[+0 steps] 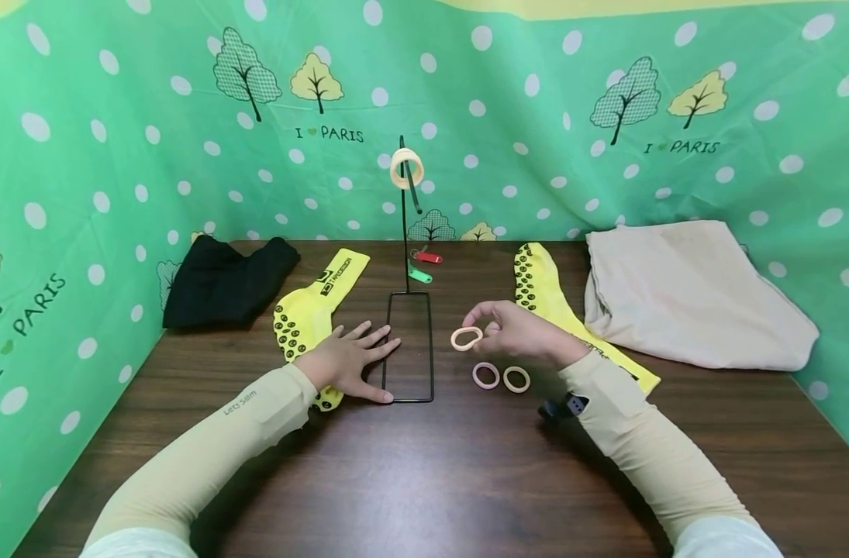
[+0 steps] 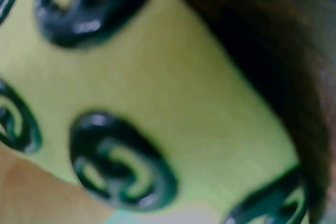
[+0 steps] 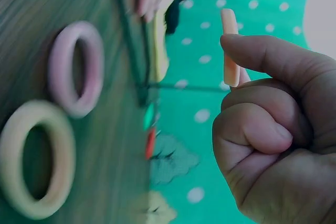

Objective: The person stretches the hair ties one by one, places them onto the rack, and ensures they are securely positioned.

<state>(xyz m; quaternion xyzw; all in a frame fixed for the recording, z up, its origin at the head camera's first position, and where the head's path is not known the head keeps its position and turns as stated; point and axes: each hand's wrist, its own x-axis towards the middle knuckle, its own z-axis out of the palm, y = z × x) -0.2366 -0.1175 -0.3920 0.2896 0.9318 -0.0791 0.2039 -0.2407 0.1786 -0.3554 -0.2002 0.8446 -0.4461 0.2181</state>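
My right hand (image 1: 518, 329) pinches a peach hair tie (image 3: 231, 72) between thumb and fingertip, raised over the table right of a black wire stand (image 1: 431, 349). In the right wrist view the other fingers are curled into the palm. My left hand (image 1: 350, 360) lies flat with fingers spread, its fingertips and thumb on the left side of the stand's rectangular base. Cream hair ties (image 1: 396, 170) hang on the stand's upper arm. Below the right hand lie a pink hair tie (image 1: 476, 377) and a cream hair tie (image 3: 11, 158), side by side.
A yellow sock (image 1: 308, 310) with black grip dots lies under the left wrist; another yellow sock (image 1: 546, 287) passes behind the right. Black cloth (image 1: 222, 283) is back left, beige cloth (image 1: 689, 302) back right. Red (image 1: 429, 257) and green (image 1: 420, 275) tags lie behind the stand.
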